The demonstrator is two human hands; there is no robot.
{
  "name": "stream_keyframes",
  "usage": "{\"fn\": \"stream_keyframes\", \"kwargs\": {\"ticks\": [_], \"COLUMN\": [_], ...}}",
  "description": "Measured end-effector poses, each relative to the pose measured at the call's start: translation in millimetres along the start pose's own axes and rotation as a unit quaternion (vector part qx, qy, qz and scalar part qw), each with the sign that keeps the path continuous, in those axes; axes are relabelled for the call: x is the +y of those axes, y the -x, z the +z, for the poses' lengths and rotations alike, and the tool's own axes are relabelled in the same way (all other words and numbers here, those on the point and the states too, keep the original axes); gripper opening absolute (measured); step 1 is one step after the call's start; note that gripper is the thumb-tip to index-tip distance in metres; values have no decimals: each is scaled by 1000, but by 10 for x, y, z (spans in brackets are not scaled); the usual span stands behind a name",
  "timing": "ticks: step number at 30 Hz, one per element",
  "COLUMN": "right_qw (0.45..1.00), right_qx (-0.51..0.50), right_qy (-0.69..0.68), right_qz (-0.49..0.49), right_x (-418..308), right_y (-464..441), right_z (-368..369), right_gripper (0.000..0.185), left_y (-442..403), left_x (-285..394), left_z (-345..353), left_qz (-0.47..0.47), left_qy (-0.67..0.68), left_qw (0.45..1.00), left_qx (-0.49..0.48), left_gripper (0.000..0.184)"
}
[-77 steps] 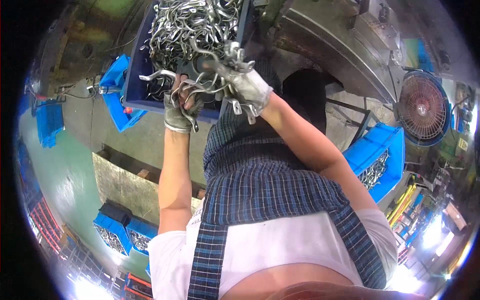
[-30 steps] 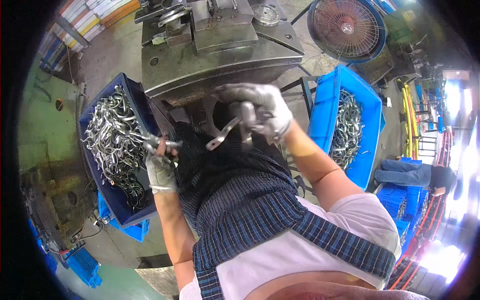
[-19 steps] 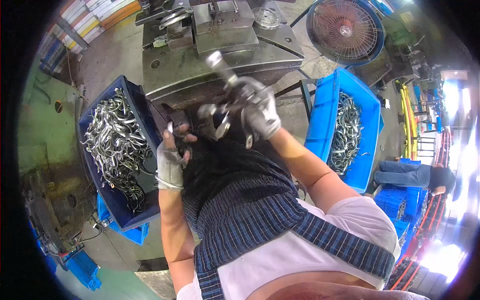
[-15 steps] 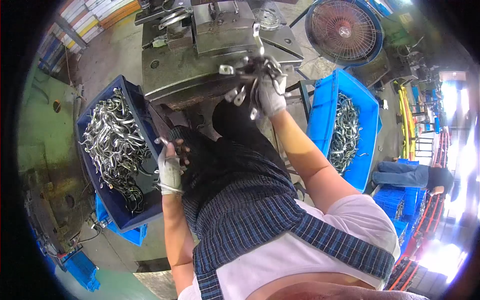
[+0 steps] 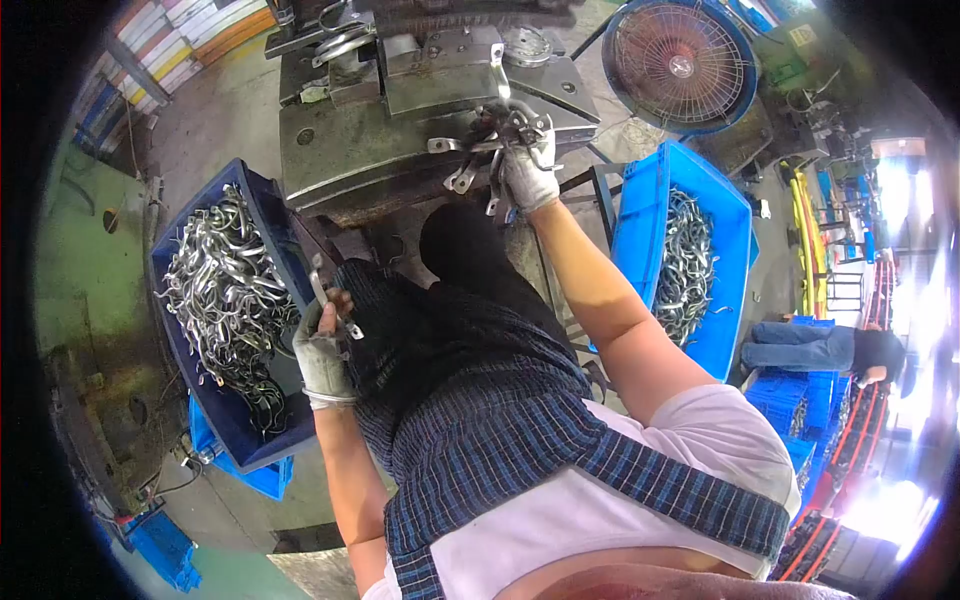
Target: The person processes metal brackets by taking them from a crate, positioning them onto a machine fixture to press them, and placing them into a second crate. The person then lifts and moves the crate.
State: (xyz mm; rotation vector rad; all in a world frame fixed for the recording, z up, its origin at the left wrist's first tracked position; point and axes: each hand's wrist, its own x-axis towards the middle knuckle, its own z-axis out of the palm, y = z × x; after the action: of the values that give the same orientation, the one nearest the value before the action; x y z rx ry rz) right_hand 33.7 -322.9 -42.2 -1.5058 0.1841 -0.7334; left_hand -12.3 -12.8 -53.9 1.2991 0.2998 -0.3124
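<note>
My right hand (image 5: pixel 530 178), in a pale work glove, is closed round a bunch of bent metal brackets (image 5: pixel 462 178) with holes in their flattened ends. One bracket (image 5: pixel 499 72) sticks up from the bunch towards the press. The hand is in front of the machine's front edge. My left hand (image 5: pixel 324 358), gloved with bare fingertips, is beside the dark blue bin (image 5: pixel 262 462) at the left. Its fingers are closed on a metal bracket (image 5: pixel 319 284), whose upper end points away from me. Shiny bent brackets (image 5: pixel 225 270) are heaped in that bin.
A steel press bed (image 5: pixel 350 155) stands ahead, with metal fixtures on it. To the right, a bright blue bin (image 5: pixel 722 335) holds more bent metal parts (image 5: pixel 686 265). A large fan (image 5: pixel 681 67) is behind it. Another person (image 5: pixel 820 348) is at the far right near blue crates.
My left hand has shifted slightly left and towards me, and the bracket in it now shows longer. My right hand has moved a little left and away from me with its bunch.
</note>
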Motion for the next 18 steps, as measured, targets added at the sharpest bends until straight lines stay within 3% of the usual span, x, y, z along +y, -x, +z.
{"fn": "stream_keyframes", "kwargs": {"ticks": [1, 4, 7, 9, 10, 11, 12, 13, 15, 18], "right_qw": [999, 994, 999, 964, 952, 933, 851, 824, 787, 775], "right_qx": [-1, -29, -28, -70, -134, -196, -240, -222, -267, -223], "right_qy": [-33, 105, -23, 256, 261, 264, 384, 375, 416, 430], "right_qz": [19, -8, 0, -15, -83, -148, -267, -363, -370, -406], "right_x": [16, -191, 12, -470, -612, -719, -837, -846, -1046, -1077], "right_y": [0, 79, 59, 125, 163, 197, 205, 217, 302, 414], "right_z": [8, 107, 72, 58, -9, -86, -181, -186, -198, -207], "right_gripper": [18, 19, 22, 14, 18, 22, 41, 41, 38, 33], "left_y": [31, 46, 92, 62, 13, 57, 50, 39, 25, -23], "left_x": [37, 9, -9, -68, -123, 4, 26, 39, 100, 213], "left_z": [48, 46, -12, -132, -178, -153, -152, -149, -42, 125], "left_qz": [8, 36, 81, 99, 177, 111, 91, 70, 76, 154], "left_qy": [-1, -71, -158, -203, -192, -232, -215, -199, -172, -229], "left_qw": [1000, 997, 984, 973, 965, 966, 971, 976, 981, 961], "left_qx": [-7, -10, 10, 43, 32, 42, 47, 51, 49, 13], "left_gripper": [21, 20, 17, 16, 15, 14, 14, 15, 15, 14]}}
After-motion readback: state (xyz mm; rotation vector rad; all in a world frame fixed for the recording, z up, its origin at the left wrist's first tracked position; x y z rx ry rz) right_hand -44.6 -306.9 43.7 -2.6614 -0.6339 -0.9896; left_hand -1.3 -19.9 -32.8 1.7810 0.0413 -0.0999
